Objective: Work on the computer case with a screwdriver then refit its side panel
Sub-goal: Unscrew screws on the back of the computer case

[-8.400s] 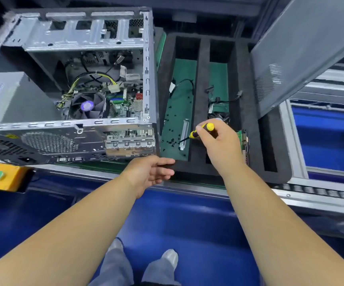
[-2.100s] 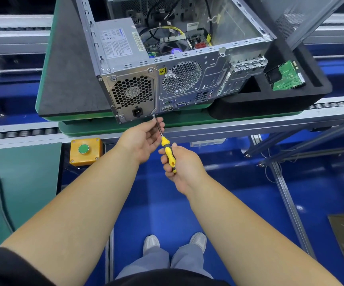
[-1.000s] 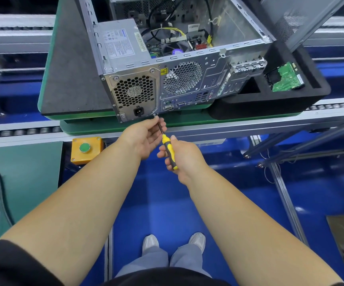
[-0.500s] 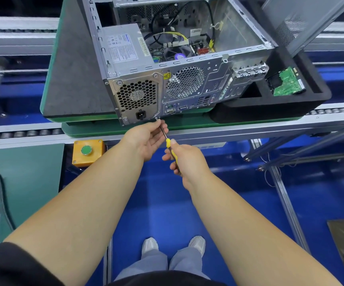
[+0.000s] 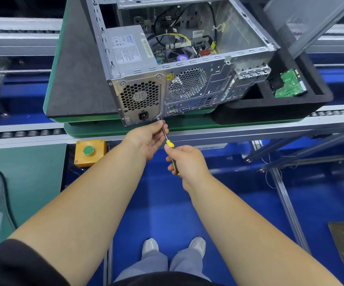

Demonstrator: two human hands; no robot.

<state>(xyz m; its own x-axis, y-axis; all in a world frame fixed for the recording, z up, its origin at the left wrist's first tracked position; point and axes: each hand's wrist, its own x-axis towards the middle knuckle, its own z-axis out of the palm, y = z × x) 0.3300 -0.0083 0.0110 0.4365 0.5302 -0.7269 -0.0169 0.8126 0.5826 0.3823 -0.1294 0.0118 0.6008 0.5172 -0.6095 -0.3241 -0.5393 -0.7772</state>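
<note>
Head | one computer case (image 5: 187, 83) | one screwdriver (image 5: 170, 145): right hand (image 5: 187, 162) grip clamps handle | left hand (image 5: 148, 139) pinches shaft

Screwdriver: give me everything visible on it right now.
The screwdriver has a thin metal shaft and a yellow-and-black handle that looks like plastic. It slants up and to the left. The tip is at a screw on the lower rear edge of the case, beside the power socket. The right hand grips the handle and covers most of it. The left hand pinches the shaft near the tip.
</note>
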